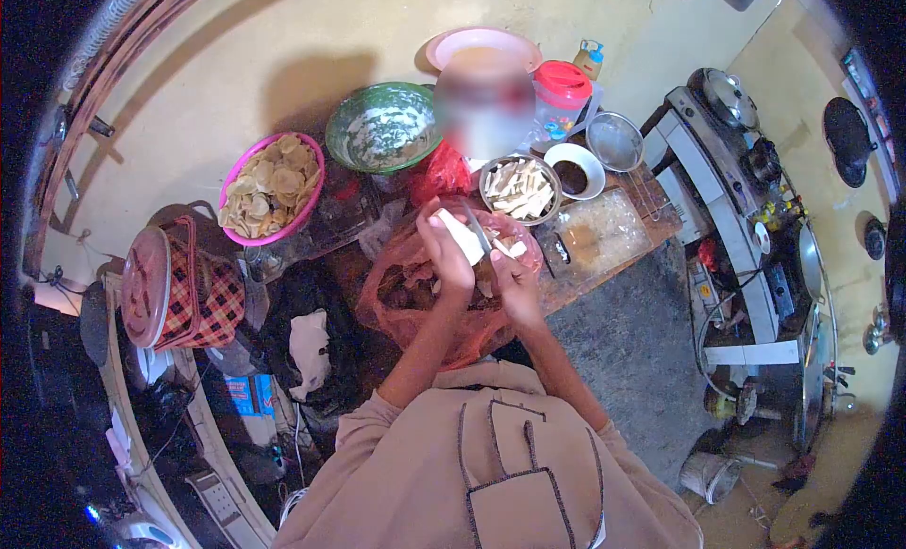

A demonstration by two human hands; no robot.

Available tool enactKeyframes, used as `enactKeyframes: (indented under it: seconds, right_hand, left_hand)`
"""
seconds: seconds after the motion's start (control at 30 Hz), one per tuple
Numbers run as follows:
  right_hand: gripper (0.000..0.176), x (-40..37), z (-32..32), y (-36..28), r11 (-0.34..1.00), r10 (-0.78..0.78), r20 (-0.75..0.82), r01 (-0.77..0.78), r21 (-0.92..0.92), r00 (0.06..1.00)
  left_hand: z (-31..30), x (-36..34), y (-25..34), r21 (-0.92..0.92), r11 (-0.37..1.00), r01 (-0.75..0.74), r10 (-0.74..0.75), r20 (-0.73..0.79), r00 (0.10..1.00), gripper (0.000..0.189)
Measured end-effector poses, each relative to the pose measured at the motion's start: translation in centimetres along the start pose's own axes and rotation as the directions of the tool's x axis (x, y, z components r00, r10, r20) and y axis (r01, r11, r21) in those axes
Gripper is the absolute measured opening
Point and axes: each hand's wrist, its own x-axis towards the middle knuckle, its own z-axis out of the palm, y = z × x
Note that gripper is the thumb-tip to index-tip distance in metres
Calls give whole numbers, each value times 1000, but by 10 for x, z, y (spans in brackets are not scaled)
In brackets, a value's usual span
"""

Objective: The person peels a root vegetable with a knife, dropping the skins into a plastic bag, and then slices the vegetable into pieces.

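My left hand is closed around a peeled white root, which looks like cassava. My right hand grips a knife, with its handle hidden in my fingers. The knife blade points up and lies against the right side of the root. A small pale piece shows at my right fingertips. Both hands are above an open red plastic bag with brownish scraps inside. Just beyond them, a metal bowl holds several cut white sticks.
A green basin and a pink basket of round slices stand at the back left. To the right are a white bowl, a sieve and a worn board. A stove stands farther right.
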Motion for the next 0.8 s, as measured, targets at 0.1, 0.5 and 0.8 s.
enactKeyframes:
  seconds: [0.1, 0.5, 0.8]
  right_hand:
    - [30, 4, 0, 15, 993, -48, -6, 48, 108, 999]
    - [30, -14, 8, -27, 825, -223, -66, 153, -545, 973]
    - [28, 11, -17, 12, 966, 229, 157, -244, 85, 961]
  left_hand:
    - [-5, -10, -10, 406, 890, -205, 180, 99, 979, 28]
    - [-7, -7, -16, 226, 964, -142, 145, 5, 989, 22]
    - [-16, -5, -11, 293, 956, 28, -66, 119, 991, 26]
